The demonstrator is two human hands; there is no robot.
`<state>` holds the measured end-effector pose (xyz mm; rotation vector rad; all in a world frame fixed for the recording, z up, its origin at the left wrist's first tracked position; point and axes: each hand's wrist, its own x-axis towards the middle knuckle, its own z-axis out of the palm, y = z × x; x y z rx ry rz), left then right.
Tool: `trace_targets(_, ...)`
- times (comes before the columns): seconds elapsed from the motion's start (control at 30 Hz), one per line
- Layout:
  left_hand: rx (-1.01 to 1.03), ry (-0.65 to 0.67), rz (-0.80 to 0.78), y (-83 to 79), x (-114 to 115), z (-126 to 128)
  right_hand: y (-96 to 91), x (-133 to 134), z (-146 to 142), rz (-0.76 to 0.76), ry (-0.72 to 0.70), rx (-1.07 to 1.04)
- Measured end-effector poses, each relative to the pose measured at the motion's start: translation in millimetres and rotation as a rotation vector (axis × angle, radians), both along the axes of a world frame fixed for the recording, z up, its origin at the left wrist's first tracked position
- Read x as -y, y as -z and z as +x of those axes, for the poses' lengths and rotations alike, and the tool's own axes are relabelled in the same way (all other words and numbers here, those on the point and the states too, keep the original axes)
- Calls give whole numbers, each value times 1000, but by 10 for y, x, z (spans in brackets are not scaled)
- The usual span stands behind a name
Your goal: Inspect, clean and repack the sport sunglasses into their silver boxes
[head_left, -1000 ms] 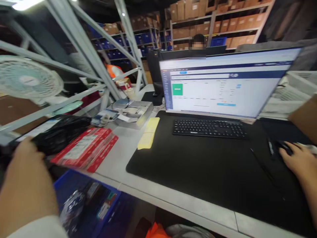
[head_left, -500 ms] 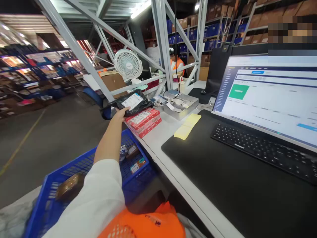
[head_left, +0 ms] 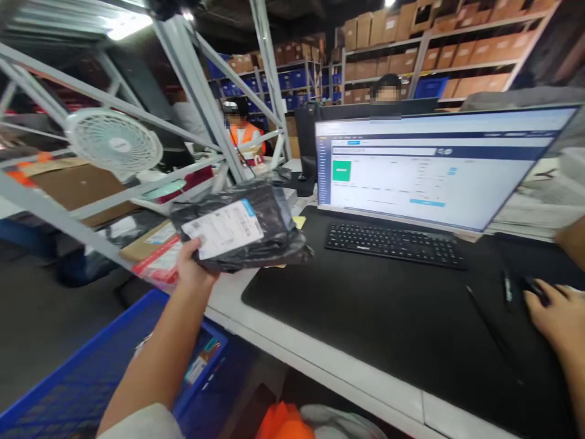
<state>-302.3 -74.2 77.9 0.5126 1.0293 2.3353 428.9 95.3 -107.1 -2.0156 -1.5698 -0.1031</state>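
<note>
My left hand [head_left: 194, 262] grips the near left corner of a black plastic mailer bag [head_left: 274, 228]. A white shipping label [head_left: 223, 228] with a blue corner faces up on it, and the bag is held above the table's left side. At the far right, my right hand [head_left: 555, 311] rests over a black computer mouse [head_left: 535, 291] on the dark desk mat [head_left: 365, 323]. Under and behind the bag's left end are a red and white package [head_left: 159, 259] and a brown packet [head_left: 146, 241].
A monitor [head_left: 388, 177] and a black keyboard [head_left: 393, 244] stand ahead. Pens [head_left: 507, 289] lie beside the mouse. Below the table's left edge is a blue plastic basket [head_left: 86, 360] with packets. A fan [head_left: 114, 140] hangs on the grey frame. Two people [head_left: 244, 131] are beyond the desk.
My left hand has lifted the black mailer bag off the red boxes and brought it right and nearer. The view has turned right, bringing my right hand and the mouse into sight.
</note>
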Motion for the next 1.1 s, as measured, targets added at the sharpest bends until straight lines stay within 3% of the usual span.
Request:
trace_targets(0.17, 343, 474, -294, 353, -531, 1340, 48, 42, 120, -64, 32, 106)
trace_targets(0.3, 420, 701, -354, 644, -792, 2015, -11, 56, 18, -51, 11, 85)
trace_targets(0.4, 426, 733, -428, 829, -825, 2184, -14, 78, 6, -17, 10, 62)
trace_targets(0.53, 398, 699, -496, 965, -799, 2122, -60, 83, 21, 74, 60, 25)
trace_targets(0.63, 388, 676, -484, 989, -797, 2064, -258, 111, -98, 298, 29, -64)
trace_targets(0.7, 395, 650, -464, 976, -786, 2060, -456, 180, -331, 483, -112, -139)
trace_targets(0.8, 432, 655, -440, 925, -726, 2091, -728, 430, -983, 451, -343, -181)
trace_targets(0.9, 449, 710, -412, 885, -620, 2161, -847, 842, -1878, 140, -661, -394)
trace_targets(1.0, 379, 774, -356, 948, -485, 2262, -839, 1211, -2655, -169, -936, -723)
trace_targets(1.1, 233, 886, -330, 1142, -325, 2340, -819, 1362, -3079, -247, -1046, -1057)
